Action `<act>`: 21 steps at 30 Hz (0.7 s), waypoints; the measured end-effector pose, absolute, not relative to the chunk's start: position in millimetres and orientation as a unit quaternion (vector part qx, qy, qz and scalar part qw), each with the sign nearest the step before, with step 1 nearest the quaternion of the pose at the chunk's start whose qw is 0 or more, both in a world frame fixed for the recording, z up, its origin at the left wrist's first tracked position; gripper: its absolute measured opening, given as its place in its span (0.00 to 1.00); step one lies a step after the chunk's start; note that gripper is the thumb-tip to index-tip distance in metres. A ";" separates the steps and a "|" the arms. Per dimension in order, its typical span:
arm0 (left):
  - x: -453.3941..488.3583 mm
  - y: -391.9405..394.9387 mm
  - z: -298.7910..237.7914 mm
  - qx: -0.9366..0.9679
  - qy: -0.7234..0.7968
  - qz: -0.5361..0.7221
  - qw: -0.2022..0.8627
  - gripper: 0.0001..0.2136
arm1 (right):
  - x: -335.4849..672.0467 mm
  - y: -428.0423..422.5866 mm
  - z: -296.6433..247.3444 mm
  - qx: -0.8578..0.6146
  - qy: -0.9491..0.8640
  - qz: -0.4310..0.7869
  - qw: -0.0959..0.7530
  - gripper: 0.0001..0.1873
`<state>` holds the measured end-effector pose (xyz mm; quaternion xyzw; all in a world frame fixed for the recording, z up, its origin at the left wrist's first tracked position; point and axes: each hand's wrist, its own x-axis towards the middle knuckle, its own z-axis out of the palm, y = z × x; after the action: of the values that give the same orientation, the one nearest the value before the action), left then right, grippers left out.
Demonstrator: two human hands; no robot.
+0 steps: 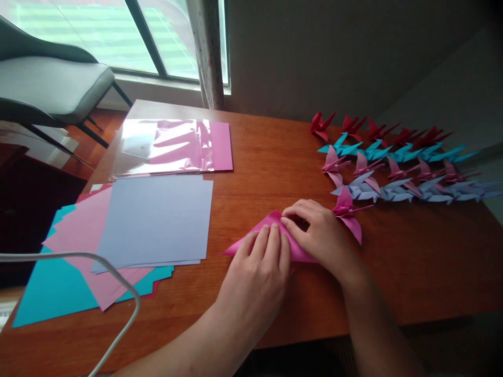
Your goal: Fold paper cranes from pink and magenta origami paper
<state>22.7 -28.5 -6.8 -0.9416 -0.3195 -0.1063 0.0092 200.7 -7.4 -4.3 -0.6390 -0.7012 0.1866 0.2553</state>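
A bright pink sheet of origami paper (301,252), folded into a triangle, lies on the wooden table in front of me. My left hand (257,269) rests across it with fingers extended and pressing it down. At the triangle's top, my right hand (324,233) has thumb and index finger pinched at the paper's edge. Both hands cover much of the sheet, so its inner folds are hidden. Just beyond my right hand stands a folded magenta paper crane (346,209).
Rows of paper cranes in red, turquoise (375,151), pink and lavender line the back right. Leftward lie fanned sheets topped by lavender paper (157,220), with a clear plastic packet (165,146) behind. A white cable (113,269) crosses the left front. A chair (58,84) stands near the window.
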 end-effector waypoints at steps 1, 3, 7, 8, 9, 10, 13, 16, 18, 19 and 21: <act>22.7 -28.7 -6.3 -0.942 -0.319 -0.104 0.009 0.20 | 200.4 -7.6 -4.4 -0.641 -0.701 0.184 0.253 0.07; 23.2 -28.5 -5.5 -0.943 -0.318 -0.099 0.010 0.20 | 200.0 -7.8 -5.3 -0.644 -0.702 0.176 0.248 0.07; 23.8 -27.5 -6.3 -0.944 -0.316 -0.090 0.013 0.20 | 199.8 -7.7 -8.1 -0.649 -0.702 0.166 0.241 0.06; 23.7 -27.4 -7.0 -0.944 -0.316 -0.091 0.013 0.20 | 199.8 -7.6 -8.5 -0.651 -0.702 0.165 0.239 0.06; 23.6 -27.4 -7.7 -0.944 -0.315 -0.093 0.014 0.20 | 199.8 -7.6 -8.7 -0.652 -0.701 0.165 0.238 0.06; 23.4 -27.4 -8.4 -0.944 -0.315 -0.097 0.015 0.20 | 199.8 -7.5 -8.6 -0.653 -0.700 0.167 0.238 0.06; 23.2 -26.8 -8.6 -0.942 -0.315 -0.112 0.009 0.19 | 200.0 -7.6 -7.4 -0.653 -0.696 0.178 0.240 0.06; 21.4 -23.0 -3.1 -0.939 -0.321 -0.120 -0.043 0.19 | 200.7 -7.7 -5.0 -0.649 -0.694 0.194 0.245 0.06; 17.3 -17.1 3.1 -0.929 -0.329 -0.129 -0.109 0.20 | 201.7 -7.9 -2.3 -0.645 -0.691 0.212 0.248 0.06; 14.2 -13.2 6.3 -0.920 -0.334 -0.140 -0.147 0.19 | 202.3 -8.1 -0.5 -0.643 -0.689 0.225 0.250 0.06; 6.6 -3.8 11.7 -0.894 -0.353 -0.179 -0.213 0.19 | 203.7 -9.0 4.0 -0.635 -0.683 0.255 0.255 0.06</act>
<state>6.6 -3.8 11.7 -0.8936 -0.3526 -0.1785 -0.2129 203.7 -9.0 4.0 -0.6346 -0.6833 0.2550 0.2555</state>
